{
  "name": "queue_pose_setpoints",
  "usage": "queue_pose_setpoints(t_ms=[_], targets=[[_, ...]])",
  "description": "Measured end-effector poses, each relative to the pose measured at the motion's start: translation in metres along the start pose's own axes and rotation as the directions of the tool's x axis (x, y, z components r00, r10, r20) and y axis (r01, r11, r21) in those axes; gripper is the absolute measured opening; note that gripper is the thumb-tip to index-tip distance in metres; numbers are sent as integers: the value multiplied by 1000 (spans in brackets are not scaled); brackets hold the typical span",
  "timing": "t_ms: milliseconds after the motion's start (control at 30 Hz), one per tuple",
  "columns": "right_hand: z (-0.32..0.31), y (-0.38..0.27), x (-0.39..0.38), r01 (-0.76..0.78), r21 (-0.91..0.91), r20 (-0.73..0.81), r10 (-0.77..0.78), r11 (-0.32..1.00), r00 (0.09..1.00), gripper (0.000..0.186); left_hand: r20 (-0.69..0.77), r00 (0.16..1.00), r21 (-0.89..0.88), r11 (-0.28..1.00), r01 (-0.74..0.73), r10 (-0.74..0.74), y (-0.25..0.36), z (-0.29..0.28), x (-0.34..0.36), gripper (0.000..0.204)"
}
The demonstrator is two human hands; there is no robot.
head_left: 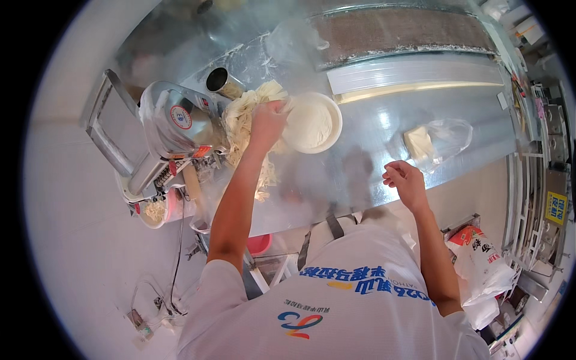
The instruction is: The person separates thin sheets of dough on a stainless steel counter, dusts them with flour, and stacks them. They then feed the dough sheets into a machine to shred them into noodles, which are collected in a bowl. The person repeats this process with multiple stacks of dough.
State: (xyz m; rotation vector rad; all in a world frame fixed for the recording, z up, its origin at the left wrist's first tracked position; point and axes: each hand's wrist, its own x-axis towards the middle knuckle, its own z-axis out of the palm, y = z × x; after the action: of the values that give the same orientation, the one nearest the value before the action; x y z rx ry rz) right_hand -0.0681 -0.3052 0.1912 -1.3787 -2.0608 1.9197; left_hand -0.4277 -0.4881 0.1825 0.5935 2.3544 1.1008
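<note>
My left hand (pixel 267 125) is over a heap of pale flat noodles (pixel 240 129), beside the left rim of a white bowl of flour (pixel 315 127). Its fingers are curled together, and what they hold, if anything, is hidden. Above the table's near edge hangs my right hand (pixel 408 182), with loosely bent fingers drawn together and nothing seen in them. Just beyond it lies a pale block (pixel 418 143), partly in a clear plastic bag (pixel 450 141). A metal cup (pixel 225 83) lies tilted behind the noodles.
A metal machine (pixel 180 117) stands left of the noodles, with a tub (pixel 157 215) below it. The shiny metal table (pixel 372 120) bears a long pale strip (pixel 420 79) toward the back. A filled sack (pixel 483 258) is at the lower right, near a rack (pixel 522 198).
</note>
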Motion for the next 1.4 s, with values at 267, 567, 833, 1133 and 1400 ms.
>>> queue_pose_setpoints(t_ms=[267, 567, 833, 1133, 1400], targets=[[1, -1, -1, 35, 87, 10, -36, 996, 999, 26, 99, 990, -160, 983, -88, 104, 66, -13, -24, 37], [-8, -8, -1, 98, 168, 31, -105, 981, 994, 30, 224, 960, -227, 967, -115, 167, 148, 9, -62, 38], [-8, -70, -5, -317, 948, 310, -343, 35, 887, 69, 514, 836, -211, 973, -95, 193, 204, 24, -99, 41], [-51, -72, -37, -439, 897, 360, -487, -54, 796, 64, 500, 858, -40, 993, -115, 120, 277, 55, -135, 39], [-86, -79, -50, -77, 950, 187, -357, 303, 915, 59, 424, 903, -434, 891, 132, 73, 239, 68, -131, 39]])
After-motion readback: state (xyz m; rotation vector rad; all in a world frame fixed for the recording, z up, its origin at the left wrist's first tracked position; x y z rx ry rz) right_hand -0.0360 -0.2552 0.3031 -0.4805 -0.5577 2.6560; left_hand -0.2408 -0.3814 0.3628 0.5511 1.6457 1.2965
